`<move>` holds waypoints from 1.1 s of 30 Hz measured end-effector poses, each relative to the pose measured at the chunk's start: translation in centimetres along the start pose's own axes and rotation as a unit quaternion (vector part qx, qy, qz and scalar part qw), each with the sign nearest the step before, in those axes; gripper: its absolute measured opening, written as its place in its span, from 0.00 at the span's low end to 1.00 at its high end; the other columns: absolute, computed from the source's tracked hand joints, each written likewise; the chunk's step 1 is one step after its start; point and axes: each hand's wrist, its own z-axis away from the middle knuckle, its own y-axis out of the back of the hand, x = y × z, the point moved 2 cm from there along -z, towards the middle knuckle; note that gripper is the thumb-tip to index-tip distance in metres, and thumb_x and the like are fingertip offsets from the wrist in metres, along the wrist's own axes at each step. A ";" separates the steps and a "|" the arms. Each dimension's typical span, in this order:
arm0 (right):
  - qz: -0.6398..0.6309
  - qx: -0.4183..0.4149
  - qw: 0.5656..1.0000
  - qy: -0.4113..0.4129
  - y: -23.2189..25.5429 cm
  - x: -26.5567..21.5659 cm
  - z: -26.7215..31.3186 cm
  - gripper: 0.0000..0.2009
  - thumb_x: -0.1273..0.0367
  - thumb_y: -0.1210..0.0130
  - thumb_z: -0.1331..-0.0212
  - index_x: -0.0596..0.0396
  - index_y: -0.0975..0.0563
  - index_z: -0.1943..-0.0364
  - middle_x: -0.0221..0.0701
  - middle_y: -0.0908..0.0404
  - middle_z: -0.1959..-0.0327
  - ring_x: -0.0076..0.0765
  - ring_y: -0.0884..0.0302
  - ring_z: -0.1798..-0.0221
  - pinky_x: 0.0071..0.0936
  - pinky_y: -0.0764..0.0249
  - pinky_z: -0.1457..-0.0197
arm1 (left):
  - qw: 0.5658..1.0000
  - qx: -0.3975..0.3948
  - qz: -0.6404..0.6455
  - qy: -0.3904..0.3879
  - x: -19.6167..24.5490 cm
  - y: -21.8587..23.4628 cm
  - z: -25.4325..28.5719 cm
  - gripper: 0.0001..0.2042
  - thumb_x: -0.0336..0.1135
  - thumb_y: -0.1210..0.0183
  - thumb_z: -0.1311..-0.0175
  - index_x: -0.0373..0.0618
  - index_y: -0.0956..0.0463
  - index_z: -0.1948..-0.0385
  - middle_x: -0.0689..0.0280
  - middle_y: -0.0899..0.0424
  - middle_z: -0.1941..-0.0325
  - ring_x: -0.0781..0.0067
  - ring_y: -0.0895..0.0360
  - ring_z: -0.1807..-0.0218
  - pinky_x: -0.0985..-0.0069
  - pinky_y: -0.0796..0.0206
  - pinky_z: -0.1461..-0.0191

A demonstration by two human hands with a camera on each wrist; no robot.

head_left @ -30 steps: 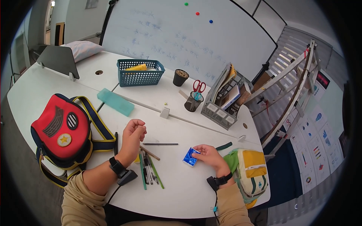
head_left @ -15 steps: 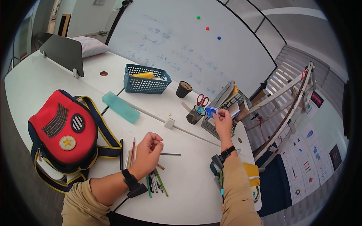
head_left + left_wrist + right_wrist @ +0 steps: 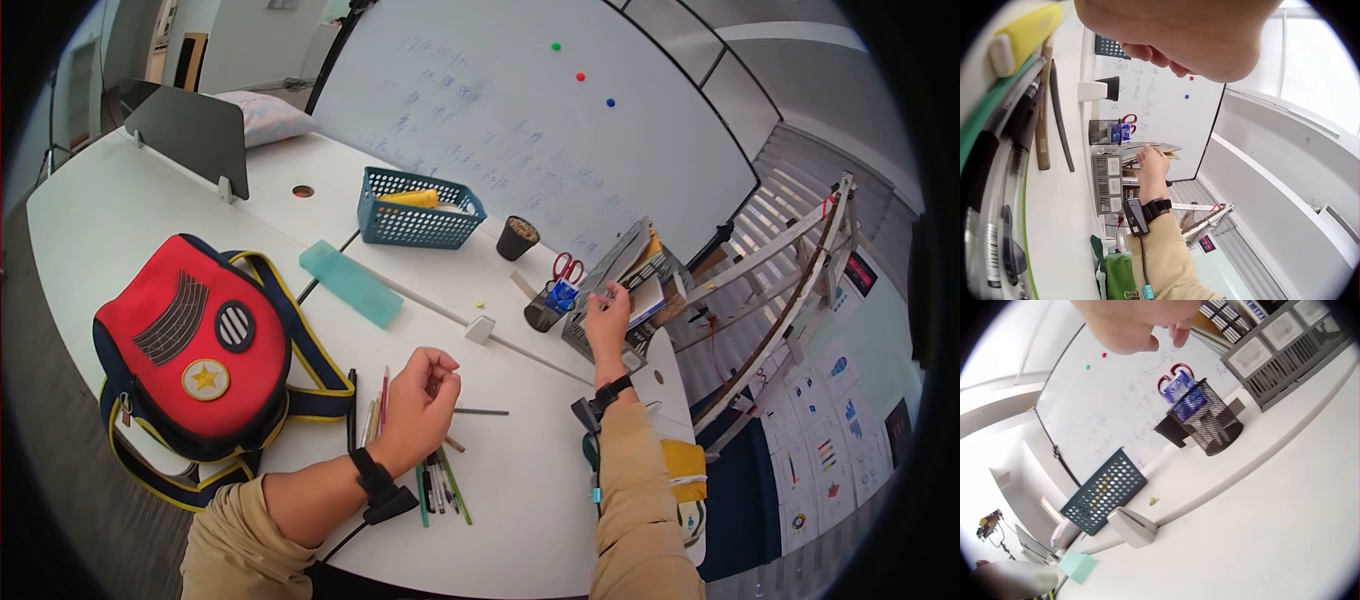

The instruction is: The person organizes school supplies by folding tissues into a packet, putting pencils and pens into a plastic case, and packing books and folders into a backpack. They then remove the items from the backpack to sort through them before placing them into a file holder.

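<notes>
My right hand (image 3: 607, 322) hovers beside the black mesh pen holder (image 3: 1213, 428), fingers bent and apart from its contents. A small blue-and-white packet (image 3: 1177, 387) stands in that holder, its top above the rim, beside red-handled scissors (image 3: 568, 267). In the right wrist view a gap shows between fingertips and packet. My left hand (image 3: 418, 408) hangs loosely curled with nothing in it, above several pens and pencils (image 3: 440, 490) on the white table. A yellow piece with a white end (image 3: 1029, 34) lies by the pens in the left wrist view.
A red backpack (image 3: 200, 350) sits at the left. Across the table are a teal pencil case (image 3: 350, 282), a perforated basket (image 3: 420, 225), a black pot (image 3: 517, 240) and a grey file rack (image 3: 1291, 356). A yellow, white and green bag (image 3: 685, 475) is partly behind my right sleeve.
My right hand has carried the blue packet from the near table to the pen holder and let it go there. The left hand has shifted slightly over the pens.
</notes>
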 end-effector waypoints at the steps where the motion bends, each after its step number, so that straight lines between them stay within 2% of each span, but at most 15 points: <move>1: -0.033 -0.012 0.999 -0.029 -0.2 0.1 0.7 0.22 0.71 0.31 0.25 0.63 0.23 0.32 0.42 0.14 0.36 0.38 0.11 0.46 0.38 0.16 0.39 | 1.000 0.011 -0.006 -0.001 0.0 0.1 0.0 0.06 0.26 0.38 0.20 0.39 0.23 0.47 0.72 0.19 0.61 0.86 0.26 0.62 0.82 0.31 0.59; 2: -0.090 0.000 0.995 -0.053 -0.7 0.4 1.6 0.20 0.70 0.31 0.24 0.63 0.21 0.35 0.37 0.12 0.40 0.33 0.11 0.48 0.35 0.16 0.41 | 1.000 0.023 -0.013 -0.002 -0.1 0.3 -0.2 0.06 0.26 0.38 0.20 0.39 0.22 0.48 0.72 0.19 0.61 0.86 0.25 0.62 0.81 0.31 0.59; 5: -0.221 -0.161 0.945 -0.181 0.3 -1.9 5.8 0.18 0.67 0.30 0.23 0.56 0.19 0.35 0.29 0.11 0.44 0.26 0.12 0.46 0.28 0.16 0.43 | 0.998 0.047 -0.029 -0.006 -1.3 0.8 -0.7 0.06 0.27 0.38 0.19 0.38 0.22 0.49 0.71 0.19 0.62 0.85 0.25 0.62 0.80 0.31 0.59; 6: -0.229 -0.219 0.934 -0.163 0.7 -3.4 7.7 0.15 0.66 0.28 0.24 0.53 0.16 0.39 0.23 0.10 0.49 0.23 0.13 0.47 0.25 0.17 0.45 | 0.998 0.054 -0.033 -0.005 -1.4 0.9 -0.9 0.06 0.27 0.38 0.19 0.38 0.22 0.49 0.71 0.19 0.62 0.84 0.25 0.62 0.80 0.31 0.59; 9: -0.190 -0.395 0.891 -0.121 1.2 -5.7 13.0 0.13 0.67 0.26 0.26 0.54 0.13 0.43 0.25 0.11 0.47 0.26 0.13 0.45 0.29 0.16 0.43 | 0.997 0.070 -0.040 -0.010 -1.8 1.2 -1.6 0.06 0.27 0.39 0.19 0.39 0.22 0.48 0.72 0.20 0.62 0.85 0.26 0.62 0.80 0.30 0.59; 12: -0.127 -0.430 0.894 0.025 2.8 -10.2 17.2 0.13 0.69 0.25 0.28 0.55 0.11 0.44 0.29 0.12 0.44 0.30 0.13 0.42 0.32 0.15 0.39 | 0.996 0.077 -0.033 -0.010 -1.6 1.8 -2.1 0.06 0.27 0.39 0.19 0.39 0.22 0.47 0.71 0.19 0.60 0.85 0.25 0.60 0.81 0.30 0.57; 15: -0.092 -0.423 0.893 0.125 3.0 -10.7 19.1 0.13 0.72 0.25 0.30 0.55 0.12 0.44 0.34 0.14 0.42 0.34 0.14 0.40 0.34 0.16 0.36 | 0.995 0.080 -0.045 -0.031 -2.0 2.1 -2.4 0.06 0.26 0.40 0.19 0.39 0.22 0.47 0.71 0.18 0.60 0.85 0.24 0.60 0.81 0.29 0.55; 18: -0.127 -0.427 0.890 0.096 2.6 -9.4 19.6 0.12 0.73 0.26 0.30 0.55 0.11 0.46 0.34 0.15 0.44 0.33 0.14 0.41 0.32 0.16 0.36 | 0.995 0.078 -0.057 -0.027 -2.3 2.5 -2.7 0.07 0.26 0.40 0.20 0.39 0.23 0.46 0.70 0.17 0.59 0.84 0.24 0.59 0.81 0.29 0.54; 21: -0.229 -0.409 0.883 0.026 1.6 -7.8 20.2 0.09 0.71 0.28 0.27 0.53 0.11 0.46 0.29 0.11 0.49 0.33 0.13 0.45 0.31 0.17 0.39 | 0.996 0.068 -0.056 -0.017 -1.9 2.5 -2.6 0.07 0.26 0.40 0.20 0.40 0.23 0.46 0.70 0.18 0.57 0.84 0.24 0.57 0.81 0.30 0.52; 24: -0.264 -0.394 0.875 -0.094 1.1 -6.4 20.1 0.08 0.71 0.30 0.24 0.56 0.11 0.46 0.27 0.10 0.54 0.26 0.14 0.50 0.29 0.18 0.42 | 0.997 0.060 -0.052 -0.012 -1.5 1.8 -2.3 0.07 0.26 0.41 0.19 0.43 0.24 0.46 0.73 0.20 0.58 0.84 0.27 0.58 0.81 0.33 0.52; 27: -0.432 -0.336 0.812 -0.203 0.3 -5.3 19.9 0.08 0.71 0.31 0.22 0.59 0.12 0.45 0.26 0.09 0.55 0.21 0.17 0.52 0.27 0.19 0.44 | 0.996 0.053 -0.065 -0.017 -1.6 1.8 -2.2 0.06 0.26 0.41 0.19 0.45 0.24 0.46 0.74 0.22 0.58 0.85 0.28 0.59 0.82 0.34 0.53; 28: -0.459 -0.324 0.798 -0.221 0.5 -5.5 19.8 0.10 0.72 0.31 0.22 0.60 0.13 0.43 0.28 0.09 0.54 0.21 0.15 0.50 0.25 0.19 0.43 | 0.996 0.048 -0.067 -0.020 -1.7 1.7 -2.2 0.06 0.26 0.41 0.19 0.45 0.24 0.46 0.74 0.22 0.58 0.85 0.28 0.59 0.82 0.35 0.54; 31: -0.580 -0.300 0.705 -0.277 0.1 -5.2 19.8 0.11 0.72 0.31 0.22 0.59 0.14 0.41 0.28 0.10 0.51 0.24 0.14 0.49 0.24 0.20 0.42 | 0.996 0.044 -0.081 -0.018 -2.0 1.6 -2.1 0.06 0.26 0.42 0.19 0.46 0.24 0.46 0.74 0.22 0.58 0.85 0.29 0.59 0.81 0.35 0.54; 33: -0.605 -0.299 0.672 -0.304 0.4 -5.2 19.8 0.13 0.72 0.32 0.21 0.58 0.16 0.38 0.29 0.11 0.48 0.28 0.11 0.44 0.25 0.18 0.40 | 0.995 0.039 -0.088 -0.014 -2.2 1.7 -2.2 0.06 0.26 0.42 0.19 0.46 0.24 0.46 0.74 0.22 0.59 0.85 0.29 0.59 0.81 0.35 0.54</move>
